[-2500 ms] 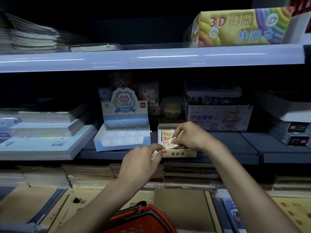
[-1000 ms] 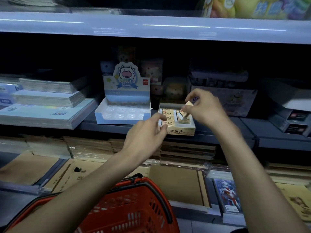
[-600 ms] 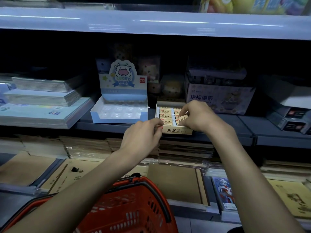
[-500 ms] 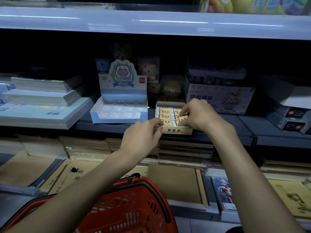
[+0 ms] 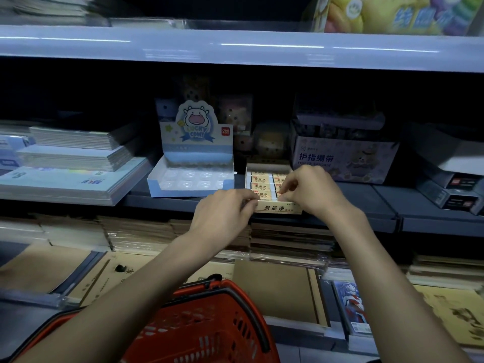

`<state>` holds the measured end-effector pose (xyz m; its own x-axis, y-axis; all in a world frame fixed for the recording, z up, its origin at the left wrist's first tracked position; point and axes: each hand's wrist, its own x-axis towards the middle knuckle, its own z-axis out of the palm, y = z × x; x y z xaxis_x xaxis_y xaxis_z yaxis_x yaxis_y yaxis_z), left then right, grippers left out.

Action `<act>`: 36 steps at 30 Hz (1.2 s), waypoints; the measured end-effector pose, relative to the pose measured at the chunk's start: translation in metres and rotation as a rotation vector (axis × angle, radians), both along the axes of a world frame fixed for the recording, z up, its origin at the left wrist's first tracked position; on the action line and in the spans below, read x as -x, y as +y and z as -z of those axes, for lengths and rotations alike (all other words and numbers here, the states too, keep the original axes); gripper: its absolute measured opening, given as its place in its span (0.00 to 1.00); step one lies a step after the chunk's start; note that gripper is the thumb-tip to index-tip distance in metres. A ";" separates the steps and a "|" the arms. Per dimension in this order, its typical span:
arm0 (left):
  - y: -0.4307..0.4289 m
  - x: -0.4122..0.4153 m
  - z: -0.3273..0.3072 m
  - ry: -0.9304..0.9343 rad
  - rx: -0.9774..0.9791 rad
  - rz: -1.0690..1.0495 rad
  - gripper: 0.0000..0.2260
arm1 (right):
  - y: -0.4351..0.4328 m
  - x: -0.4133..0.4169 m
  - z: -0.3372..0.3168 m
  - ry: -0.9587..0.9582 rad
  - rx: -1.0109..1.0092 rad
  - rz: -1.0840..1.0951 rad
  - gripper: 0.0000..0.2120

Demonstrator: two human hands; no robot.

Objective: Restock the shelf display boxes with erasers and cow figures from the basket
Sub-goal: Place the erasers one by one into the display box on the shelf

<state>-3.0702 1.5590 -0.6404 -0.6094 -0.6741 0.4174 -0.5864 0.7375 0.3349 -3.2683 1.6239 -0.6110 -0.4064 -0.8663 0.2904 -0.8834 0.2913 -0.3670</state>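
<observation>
The eraser display box (image 5: 272, 188), cream-coloured with dark characters printed on its front panel, is seated at the front edge of the middle shelf (image 5: 372, 205), roughly at its centre. Two columns of wrapped erasers (image 5: 260, 183) are seen lying flat inside it. The left hand (image 5: 225, 213) is placed at the box's front left corner, with the fingers curled and the fingertips pressed against the box rim; whether an eraser is enclosed in it cannot be told. The right hand (image 5: 309, 191) is set over the right column, fingers bent down onto the erasers at the front right; a firm grip on any single eraser cannot be confirmed. Just to the left of the eraser box, the blue-and-white cow display box (image 5: 191, 176) is found with its moulded tray showing no figures, and its upright header card bears a cartoon cow. Stacked notebooks (image 5: 76, 155) are held toward the left end of the same shelf, and a purple printed carton (image 5: 343, 158) stands behind and to the right of the eraser box. Below both forearms, the red basket (image 5: 204, 328) is observed at the bottom of the view; its contents cannot be made out.
</observation>
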 end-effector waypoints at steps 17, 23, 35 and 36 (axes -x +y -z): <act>0.005 0.000 -0.046 1.399 -1.649 0.386 0.28 | 0.016 -0.074 -0.026 -0.734 0.079 -0.280 0.17; 0.004 0.007 -0.047 1.139 -1.382 0.329 0.29 | 0.015 -0.073 -0.023 -0.900 0.065 -0.281 0.18; -0.008 -0.013 0.001 0.272 -0.246 0.120 0.13 | 0.003 -0.036 -0.011 -0.658 0.276 -0.011 0.14; -0.006 -0.013 0.004 0.163 -0.128 0.103 0.13 | 0.001 -0.034 -0.009 -0.521 0.265 0.037 0.12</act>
